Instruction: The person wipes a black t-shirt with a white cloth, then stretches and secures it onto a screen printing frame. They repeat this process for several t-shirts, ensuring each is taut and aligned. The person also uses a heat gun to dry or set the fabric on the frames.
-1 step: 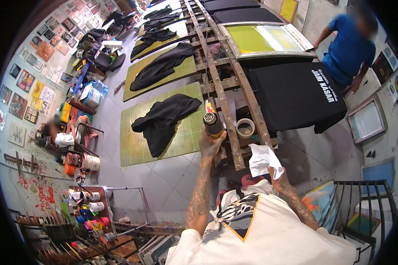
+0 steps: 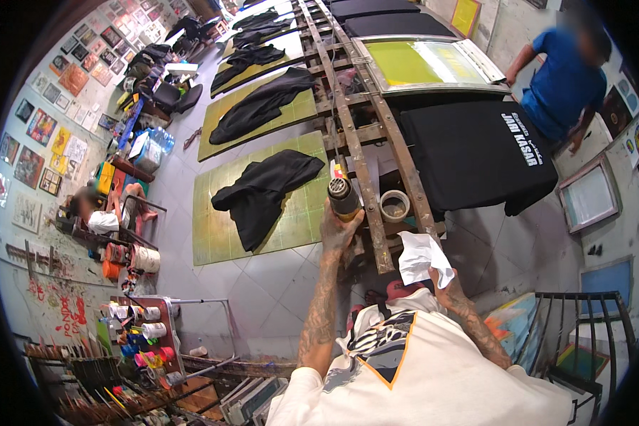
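Vented tool (image 2: 343, 200): left hand (image 2: 337, 230) wrapped round | paper (image 2: 419, 257): right hand (image 2: 446, 284) pinching

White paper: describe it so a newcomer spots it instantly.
A long brown rail frame runs up the middle. At its near right end, the right hand holds the paper. It's crumpled and white, unlike the dark tool in the left hand.

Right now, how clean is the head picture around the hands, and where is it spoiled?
Head view: left hand, its tool, right hand and white paper look fairly sharp; glare lightens part of the yellow-green screen and nearest green board; straight edges bend toward the dark round rim; the head of the co-worker in blue is blurred.
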Demonstrator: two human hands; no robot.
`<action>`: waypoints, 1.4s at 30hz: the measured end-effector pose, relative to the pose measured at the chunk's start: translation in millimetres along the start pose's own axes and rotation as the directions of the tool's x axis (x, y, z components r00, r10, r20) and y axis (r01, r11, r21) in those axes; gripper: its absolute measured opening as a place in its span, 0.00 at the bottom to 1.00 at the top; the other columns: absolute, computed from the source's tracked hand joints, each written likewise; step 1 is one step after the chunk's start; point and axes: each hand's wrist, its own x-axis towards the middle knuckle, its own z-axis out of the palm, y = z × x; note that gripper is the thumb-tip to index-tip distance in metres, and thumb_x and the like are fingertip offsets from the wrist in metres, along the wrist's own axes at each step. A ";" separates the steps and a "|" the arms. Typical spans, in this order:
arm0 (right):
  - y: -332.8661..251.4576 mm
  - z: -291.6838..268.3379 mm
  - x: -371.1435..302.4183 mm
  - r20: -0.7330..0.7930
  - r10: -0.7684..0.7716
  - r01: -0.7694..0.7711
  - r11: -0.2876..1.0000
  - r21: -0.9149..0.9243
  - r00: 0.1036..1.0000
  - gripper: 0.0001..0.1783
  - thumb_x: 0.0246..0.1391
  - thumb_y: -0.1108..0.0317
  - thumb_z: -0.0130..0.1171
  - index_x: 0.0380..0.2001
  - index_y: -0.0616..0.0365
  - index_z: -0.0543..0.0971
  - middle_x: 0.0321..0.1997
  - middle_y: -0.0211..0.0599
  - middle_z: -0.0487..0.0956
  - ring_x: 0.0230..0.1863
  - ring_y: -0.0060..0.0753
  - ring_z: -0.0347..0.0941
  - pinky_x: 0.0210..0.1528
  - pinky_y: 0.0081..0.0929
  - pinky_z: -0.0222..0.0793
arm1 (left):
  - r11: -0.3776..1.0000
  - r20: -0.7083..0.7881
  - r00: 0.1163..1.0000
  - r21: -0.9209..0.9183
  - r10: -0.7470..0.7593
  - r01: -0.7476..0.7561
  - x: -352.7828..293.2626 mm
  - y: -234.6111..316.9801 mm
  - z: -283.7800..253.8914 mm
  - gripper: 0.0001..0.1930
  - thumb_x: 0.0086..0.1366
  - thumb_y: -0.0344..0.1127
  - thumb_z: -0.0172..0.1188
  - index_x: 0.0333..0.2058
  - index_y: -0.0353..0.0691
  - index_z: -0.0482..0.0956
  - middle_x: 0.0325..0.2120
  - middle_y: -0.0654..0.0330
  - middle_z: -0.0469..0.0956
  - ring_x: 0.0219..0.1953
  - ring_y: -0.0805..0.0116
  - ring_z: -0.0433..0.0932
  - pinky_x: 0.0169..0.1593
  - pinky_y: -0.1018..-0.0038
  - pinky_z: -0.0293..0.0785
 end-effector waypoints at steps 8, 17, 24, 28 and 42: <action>48.3 6.0 28.7 0.197 -0.062 0.071 0.997 -0.039 0.978 0.13 0.66 0.64 0.54 0.40 0.65 0.79 0.33 0.39 0.83 0.37 0.19 0.73 0.38 0.31 0.70 | 0.975 0.071 0.994 -0.202 -0.084 0.097 18.3 -23.6 -13.1 0.35 0.53 0.38 0.76 0.56 0.36 0.68 0.47 0.55 0.79 0.50 0.63 0.79 0.52 0.65 0.77; -62.6 -7.6 41.4 0.200 0.041 -0.031 0.998 -0.052 0.979 0.28 0.70 0.49 0.47 0.54 0.68 0.72 0.46 0.52 0.79 0.51 0.46 0.74 0.52 0.35 0.68 | 0.989 0.055 0.998 -0.150 0.016 -0.007 41.8 -37.0 -78.6 0.35 0.52 0.29 0.77 0.57 0.40 0.67 0.47 0.61 0.76 0.48 0.69 0.79 0.52 0.67 0.80; -56.6 2.7 81.7 0.251 -0.138 0.167 0.981 -0.097 0.958 0.13 0.64 0.63 0.56 0.39 0.63 0.80 0.32 0.40 0.83 0.36 0.34 0.79 0.37 0.36 0.71 | 0.944 0.007 0.993 -0.311 -0.115 0.112 28.9 -59.2 -77.9 0.38 0.52 0.30 0.76 0.59 0.40 0.64 0.48 0.59 0.74 0.52 0.67 0.75 0.56 0.67 0.75; -62.5 2.4 97.7 0.438 -0.017 0.116 0.973 -0.200 0.899 0.18 0.66 0.59 0.54 0.47 0.65 0.76 0.37 0.45 0.80 0.40 0.40 0.76 0.43 0.37 0.70 | 0.990 -0.059 0.998 -0.142 -0.007 -0.001 36.9 -29.4 -76.2 0.51 0.50 0.39 0.79 0.66 0.42 0.53 0.57 0.54 0.67 0.58 0.61 0.71 0.60 0.63 0.71; -206.4 313.3 125.2 0.687 -0.227 0.131 0.973 0.190 0.690 0.19 0.61 0.64 0.60 0.51 0.64 0.77 0.46 0.40 0.80 0.48 0.36 0.74 0.53 0.37 0.69 | 0.783 -0.365 0.738 -0.516 -0.567 0.347 -199.7 -41.4 -277.6 0.28 0.71 0.53 0.53 0.60 0.40 0.70 0.56 0.56 0.76 0.55 0.63 0.76 0.58 0.68 0.71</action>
